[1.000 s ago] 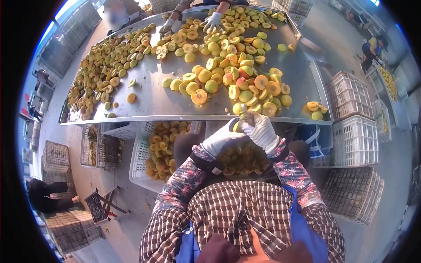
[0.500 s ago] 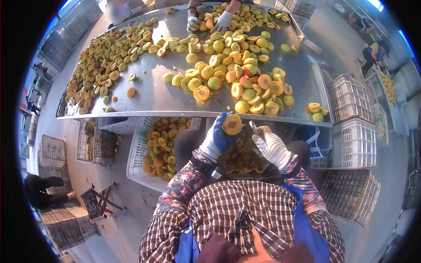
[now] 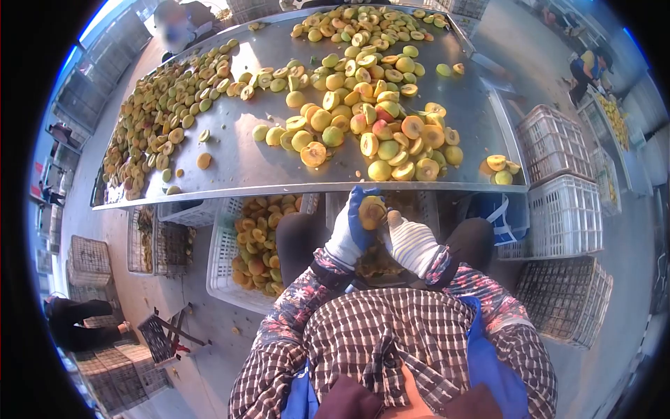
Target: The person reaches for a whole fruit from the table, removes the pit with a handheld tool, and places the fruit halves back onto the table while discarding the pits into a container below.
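My left hand [image 3: 352, 227], in a blue-and-white glove, is closed around a halved yellow peach [image 3: 373, 212] just below the table's front edge. My right hand [image 3: 412, 241], in a striped glove, is closed and presses against the peach's right side. The small metal tool it gripped in the earlier view is now mostly hidden between the fingers and the fruit. Beyond my hands, peach halves and whole-looking peaches [image 3: 380, 133] lie piled on the metal table [image 3: 230, 160]. Darker peach halves fill a white crate [image 3: 220, 262] below the table, left of my knees.
A big heap of peach halves [image 3: 157, 119] covers the table's left side. Stacked plastic crates [image 3: 564, 216] stand to the right. A folding stool [image 3: 171, 335] is on the floor at left. Other people work across the table and at the far right.
My right hand has moved left and met the peach, which has turned its cut face away from view. The gloved hands of the person opposite have left the heap.
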Demonstrator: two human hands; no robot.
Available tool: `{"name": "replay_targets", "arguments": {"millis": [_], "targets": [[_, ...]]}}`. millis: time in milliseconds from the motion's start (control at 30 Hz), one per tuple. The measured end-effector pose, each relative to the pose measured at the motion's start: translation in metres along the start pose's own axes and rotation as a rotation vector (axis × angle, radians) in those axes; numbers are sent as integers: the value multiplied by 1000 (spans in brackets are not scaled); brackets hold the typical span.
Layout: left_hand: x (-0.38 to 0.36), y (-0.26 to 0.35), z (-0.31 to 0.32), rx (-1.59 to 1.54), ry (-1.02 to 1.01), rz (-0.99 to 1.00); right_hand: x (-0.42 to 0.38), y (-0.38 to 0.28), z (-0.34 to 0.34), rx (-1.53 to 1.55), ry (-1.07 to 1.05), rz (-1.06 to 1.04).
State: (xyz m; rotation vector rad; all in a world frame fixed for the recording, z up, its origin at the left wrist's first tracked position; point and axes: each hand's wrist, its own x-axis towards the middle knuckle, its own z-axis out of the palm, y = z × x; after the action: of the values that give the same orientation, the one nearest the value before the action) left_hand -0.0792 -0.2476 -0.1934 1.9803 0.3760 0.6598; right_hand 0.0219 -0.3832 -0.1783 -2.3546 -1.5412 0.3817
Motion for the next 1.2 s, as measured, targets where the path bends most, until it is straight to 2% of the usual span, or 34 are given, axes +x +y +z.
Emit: {"name": "replay_targets", "arguments": {"millis": [33, 167, 233, 267, 333, 400, 467, 500, 533, 567, 600, 633, 700, 733, 767, 800, 833, 867, 900, 933, 1000, 1033, 1067, 1100, 1133, 1167, 1200], "targets": [[6, -7, 6, -282, -10, -92, -2, -3, -4, -15, -32, -2], [2, -12, 9, -511, -37, -234, -3, 4, 2, -5, -52, 6], [8, -18, 11, -1118, 22, -629, -2, 4, 3, 7, -65, -20], [9, -22, 14, -1115, 18, -625, -3, 4, 8, 7, -58, -19], [9, -26, 20, -1135, 93, -611, -10, -2, 19, 240, 85, -50], [8, -26, 21, -1111, 109, -587, -8, -1, 16, 264, 25, -1], [8, -24, 17, -1086, 129, -565, -6, 3, 11, 211, -12, -43], [10, -24, 10, -558, 29, -257, -5, 4, 7, 215, -8, -41], [14, -22, 5, -28, -67, 55, -2, 5, 1, 159, -104, -41], [16, -18, 5, -25, -73, 60, 0, 6, -2, 103, -202, -39], [15, -12, 7, -409, -69, -208, -3, 8, 2, 105, -197, -35], [17, -9, 9, -792, -57, -478, -4, 11, 10, 269, -127, -42], [20, -9, 11, -854, -54, -484, -4, 15, 27, 614, -27, -79], [19, -10, 12, -916, -52, -497, -3, 16, 26, 618, -30, -75], [19, -13, 14, -659, -58, -327, 0, 20, 23, 679, -33, -179], [21, -17, 12, -656, -59, -334, 3, 21, 22, 742, -35, -285], [23, -16, 7, -317, -91, -62, 3, 19, 22, 1096, -192, -21], [24, -14, 4, 23, -124, 211, 3, 19, 24, 1104, -190, -19], [23, -10, 5, -294, -146, -11, 4, 20, 26, 1042, -183, -8], [24, -13, 6, -292, -158, -12, 5, 18, 22, 978, -173, 5], [29, -23, 7, -855, -236, -473, 1, 16, 12, 879, -157, 11], [29, -22, 6, -854, -246, -474, -1, 14, 5, 1077, -308, 160], [30, -22, 6, -708, -261, -382, -3, 11, -2, 1268, -462, 311], [29, -21, 6, -562, -272, -291, -5, 7, -9, 1270, -457, 314], [29, -16, 6, -562, -275, -292, -8, 2, -16, 1453, -483, 383], [28, -9, 5, -397, -244, -117, -9, -1, -18, 1635, -508, 452], [28, -5, 5, -230, -211, 57, -9, 2, -15, 1639, -507, 453]]}}
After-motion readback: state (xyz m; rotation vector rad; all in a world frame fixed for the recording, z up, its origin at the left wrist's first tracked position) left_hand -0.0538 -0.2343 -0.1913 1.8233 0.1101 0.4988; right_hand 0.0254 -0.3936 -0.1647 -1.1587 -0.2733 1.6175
